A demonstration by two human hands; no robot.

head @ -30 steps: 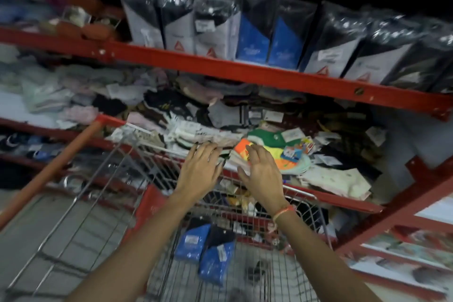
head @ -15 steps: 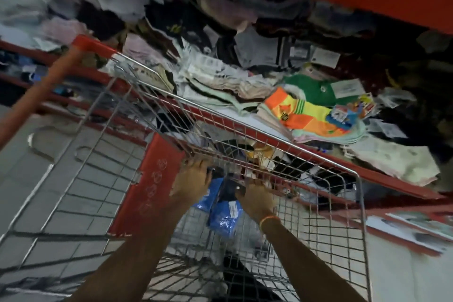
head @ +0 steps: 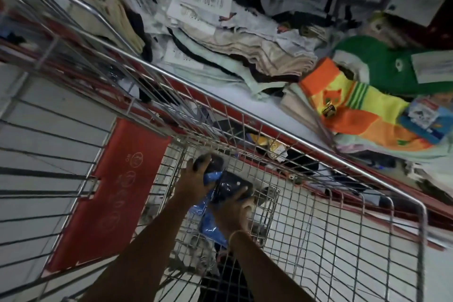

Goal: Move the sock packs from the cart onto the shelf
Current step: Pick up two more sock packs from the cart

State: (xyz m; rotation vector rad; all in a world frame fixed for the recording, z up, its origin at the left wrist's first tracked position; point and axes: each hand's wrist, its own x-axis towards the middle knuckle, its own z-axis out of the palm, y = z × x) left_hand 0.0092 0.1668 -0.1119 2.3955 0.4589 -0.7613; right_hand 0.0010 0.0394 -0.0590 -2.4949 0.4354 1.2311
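Both my arms reach down into the wire cart (head: pixel 306 152). My left hand (head: pixel 193 179) and my right hand (head: pixel 232 216) close from either side on blue and black sock packs (head: pixel 230 187) lying at the cart's bottom. The glossy blue wrapper of one sock pack (head: pixel 208 227) shows between my wrists. Beyond the cart's rim lies the shelf (head: pixel 245 100) with its red front edge, heaped with loose socks. How many packs each hand holds is hidden by the fingers.
A red panel (head: pixel 115 193) covers the cart's left end. Orange, yellow and green socks (head: pixel 355 105) lie on the shelf at right, beige and white socks (head: pixel 257 54) in the middle. A lower shelf with dark items (head: pixel 301 164) shows through the cart's mesh.
My hands left the shelf, dropped into the cart and closed on the blue and black packs. The view tilted down and moved closer to the cart.
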